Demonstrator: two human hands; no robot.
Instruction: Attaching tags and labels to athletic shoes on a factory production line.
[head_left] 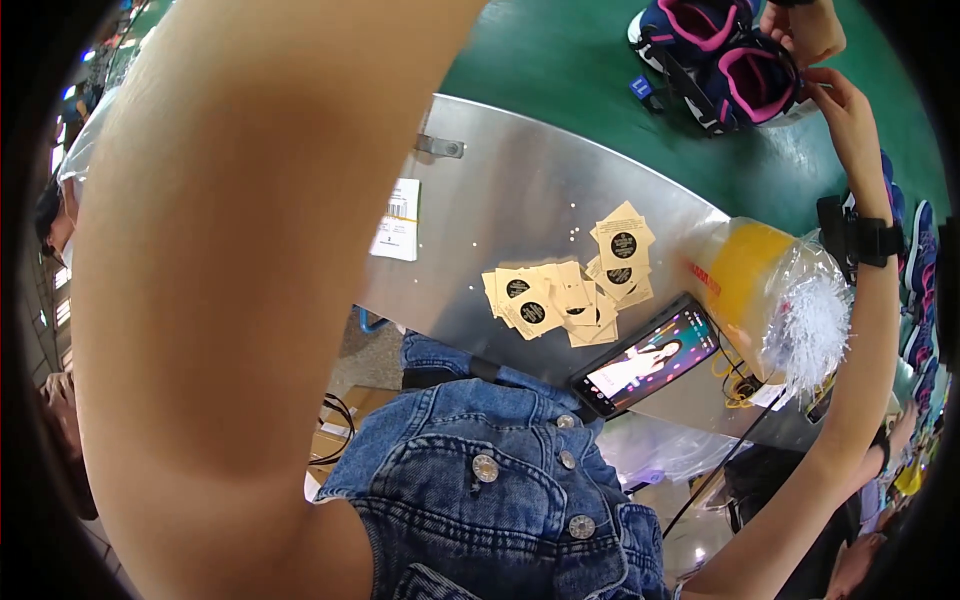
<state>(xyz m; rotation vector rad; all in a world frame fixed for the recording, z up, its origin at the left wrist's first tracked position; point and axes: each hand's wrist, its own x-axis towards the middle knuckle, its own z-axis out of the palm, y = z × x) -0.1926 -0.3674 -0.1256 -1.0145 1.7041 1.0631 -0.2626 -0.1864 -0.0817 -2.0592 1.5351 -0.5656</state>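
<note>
A pair of navy sports shoes with pink linings (pixel 757 82) sits at the upper right on a green surface. A small blue tag (pixel 641 88) hangs beside them. My left hand (pixel 808 32) comes in from the top edge at the shoes' right side, fingers curled together; what they grip is hidden. Just below it, my right hand (pixel 842 105) pinches thumb and forefinger at the nearer shoe's rim, on something too small to make out. A black strapped device (pixel 868 240) is on my right wrist. My left forearm fills much of the left side.
Tan printed cards (pixel 560 295) lie loosely piled on the metal table (pixel 500 170), near white labels (pixel 398 225). A phone (pixel 652 360) playing a video lies beside a yellow-and-clear container (pixel 745 265) with white plastic strands (pixel 808 325). More shoes (pixel 918 260) line the right edge.
</note>
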